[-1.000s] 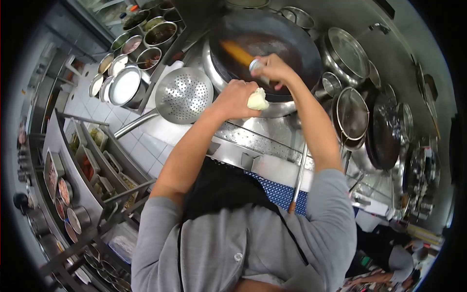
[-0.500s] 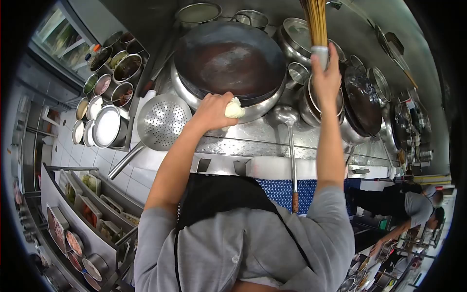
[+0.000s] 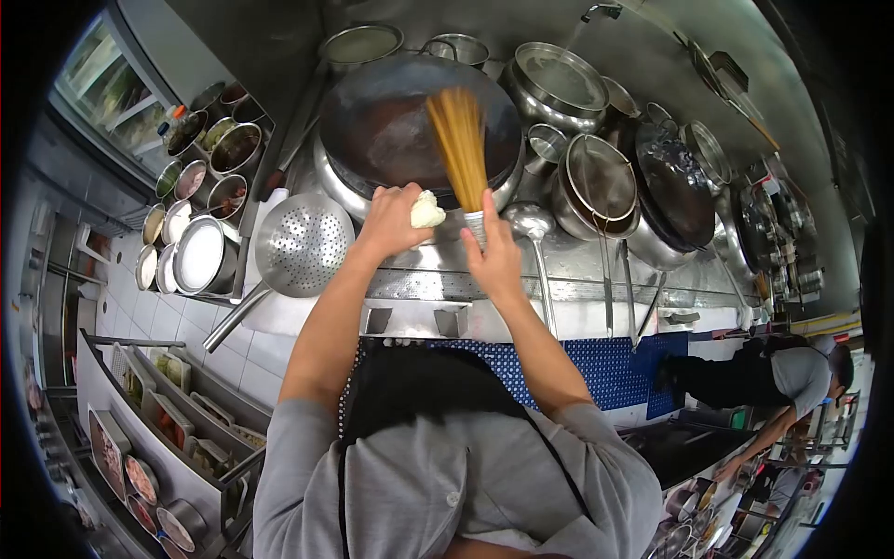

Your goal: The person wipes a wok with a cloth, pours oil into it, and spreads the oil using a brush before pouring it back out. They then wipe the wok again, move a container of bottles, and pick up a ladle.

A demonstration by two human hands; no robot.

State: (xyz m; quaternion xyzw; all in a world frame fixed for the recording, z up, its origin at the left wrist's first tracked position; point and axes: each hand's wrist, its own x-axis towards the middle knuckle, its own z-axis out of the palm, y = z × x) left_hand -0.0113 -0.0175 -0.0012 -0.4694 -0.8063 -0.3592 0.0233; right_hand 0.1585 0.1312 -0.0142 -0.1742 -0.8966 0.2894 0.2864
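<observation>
My left hand (image 3: 387, 224) is closed around a pale folded cloth (image 3: 427, 211) at the near rim of a large dark wok (image 3: 372, 116). In my right hand (image 3: 495, 259) is a bamboo wok brush (image 3: 456, 144), gripped by its pale-wrapped end. Its bristles, blurred by motion, point away from me and overlap the right half of the wok. The wok's inside is dark with a greyish patch in the middle. A steel ladle (image 3: 529, 222) lies just right of my right hand.
A perforated strainer (image 3: 305, 244) lies left of the wok. Pots and a sieve (image 3: 601, 177) stand to the right, with a second wok (image 3: 678, 182) beyond. Seasoning containers (image 3: 203, 253) stand at left, and a tap (image 3: 601, 12) is at the back. Another person (image 3: 801, 377) works far right.
My right hand has swung left and towards me, bringing the brush from above the right-hand pots to over the wok. My left hand still holds the cloth at the rim.
</observation>
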